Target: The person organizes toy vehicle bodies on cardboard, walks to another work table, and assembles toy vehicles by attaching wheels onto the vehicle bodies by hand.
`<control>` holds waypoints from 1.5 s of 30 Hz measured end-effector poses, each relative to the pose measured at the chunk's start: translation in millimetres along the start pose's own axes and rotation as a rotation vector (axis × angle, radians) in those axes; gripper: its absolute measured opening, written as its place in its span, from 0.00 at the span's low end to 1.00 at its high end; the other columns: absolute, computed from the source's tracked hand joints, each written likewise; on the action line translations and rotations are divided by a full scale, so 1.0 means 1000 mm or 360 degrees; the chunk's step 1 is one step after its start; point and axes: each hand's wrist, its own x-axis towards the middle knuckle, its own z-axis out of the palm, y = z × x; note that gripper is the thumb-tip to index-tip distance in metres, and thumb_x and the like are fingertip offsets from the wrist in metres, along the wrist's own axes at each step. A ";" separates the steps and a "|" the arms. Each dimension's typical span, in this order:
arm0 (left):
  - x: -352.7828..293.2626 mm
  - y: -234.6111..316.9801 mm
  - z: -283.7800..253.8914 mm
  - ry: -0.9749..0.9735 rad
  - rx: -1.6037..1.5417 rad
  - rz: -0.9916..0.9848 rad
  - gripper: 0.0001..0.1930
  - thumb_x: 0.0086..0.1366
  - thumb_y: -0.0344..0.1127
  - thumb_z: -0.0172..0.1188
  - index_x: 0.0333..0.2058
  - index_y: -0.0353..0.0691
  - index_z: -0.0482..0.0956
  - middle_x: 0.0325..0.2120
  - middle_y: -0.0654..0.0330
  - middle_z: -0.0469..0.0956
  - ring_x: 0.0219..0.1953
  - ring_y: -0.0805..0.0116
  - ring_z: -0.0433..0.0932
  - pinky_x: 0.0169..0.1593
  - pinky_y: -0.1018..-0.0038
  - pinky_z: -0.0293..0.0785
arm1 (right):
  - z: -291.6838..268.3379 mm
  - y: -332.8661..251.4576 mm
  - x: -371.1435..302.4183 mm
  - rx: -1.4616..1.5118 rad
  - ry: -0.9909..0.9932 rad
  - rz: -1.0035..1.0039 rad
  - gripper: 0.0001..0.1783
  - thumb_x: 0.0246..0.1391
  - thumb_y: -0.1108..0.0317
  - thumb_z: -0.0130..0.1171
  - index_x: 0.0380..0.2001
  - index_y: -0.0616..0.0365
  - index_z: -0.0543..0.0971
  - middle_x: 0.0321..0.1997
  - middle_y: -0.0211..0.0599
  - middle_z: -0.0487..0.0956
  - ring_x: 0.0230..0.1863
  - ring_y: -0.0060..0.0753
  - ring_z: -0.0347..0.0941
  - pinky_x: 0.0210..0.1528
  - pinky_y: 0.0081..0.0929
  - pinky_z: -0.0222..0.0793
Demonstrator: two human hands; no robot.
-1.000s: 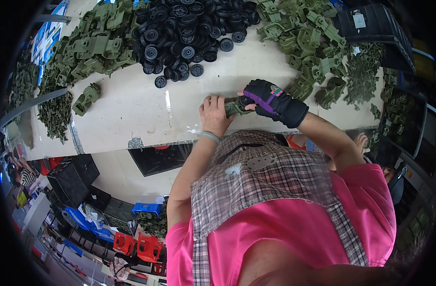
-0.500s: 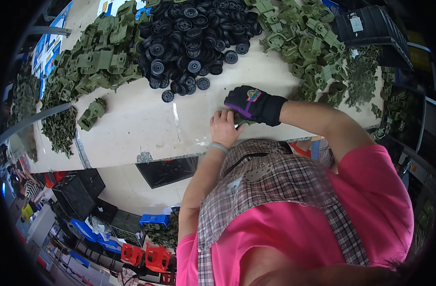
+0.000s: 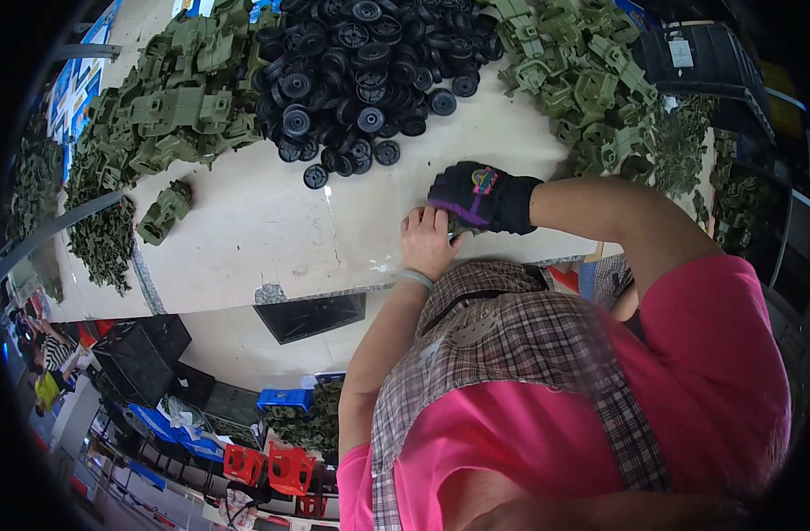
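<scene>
At the table's near edge, my bare left hand (image 3: 429, 241) is closed with its fingertips up against my right hand (image 3: 478, 196), which wears a black and purple glove. Between the two is a green plastic part (image 3: 459, 227), mostly covered by fingers and glove, so its exact shape cannot be made out. Beyond my hands lies a large heap of black toy wheels (image 3: 370, 88). A single green toy vehicle body (image 3: 165, 212) rests apart on the left side of the table.
Green vehicle bodies (image 3: 179, 111) are piled at the left, and other green parts (image 3: 591, 88) at the right. Small green pieces (image 3: 100, 243) lie near the left edge. A black crate (image 3: 702, 62) stands far right. Red stools (image 3: 290, 469) are on the floor below.
The whole view has shifted slightly, with my hands a little further right in the picture. They stay together, and less of the green part shows between them.
</scene>
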 end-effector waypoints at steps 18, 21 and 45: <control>0.006 0.020 -0.041 -0.0340 0.0386 -0.0143 0.49 0.49 0.38 0.77 0.70 0.63 0.65 0.78 0.51 0.46 0.79 0.38 0.43 0.73 0.27 0.43 | 0.065 -0.013 -0.053 0.0791 0.1076 0.1198 0.09 0.67 0.64 0.56 0.39 0.60 0.75 0.34 0.45 0.78 0.34 0.42 0.75 0.37 0.39 0.72; -0.008 -0.010 -0.014 -0.0038 0.0624 0.0014 0.50 0.50 0.29 0.73 0.73 0.62 0.63 0.77 0.49 0.47 0.79 0.39 0.42 0.72 0.26 0.44 | 0.021 0.017 -0.050 0.0774 0.0948 0.1218 0.12 0.61 0.66 0.59 0.44 0.60 0.76 0.39 0.47 0.80 0.42 0.46 0.78 0.45 0.41 0.75; -0.028 0.017 0.054 0.0057 -0.1238 -0.0828 0.51 0.56 0.58 0.78 0.68 0.32 0.64 0.60 0.39 0.68 0.65 0.40 0.66 0.69 0.55 0.63 | 0.043 -0.073 -0.049 0.2272 0.1529 0.1385 0.20 0.66 0.59 0.67 0.50 0.58 0.72 0.48 0.36 0.77 0.53 0.29 0.73 0.57 0.29 0.71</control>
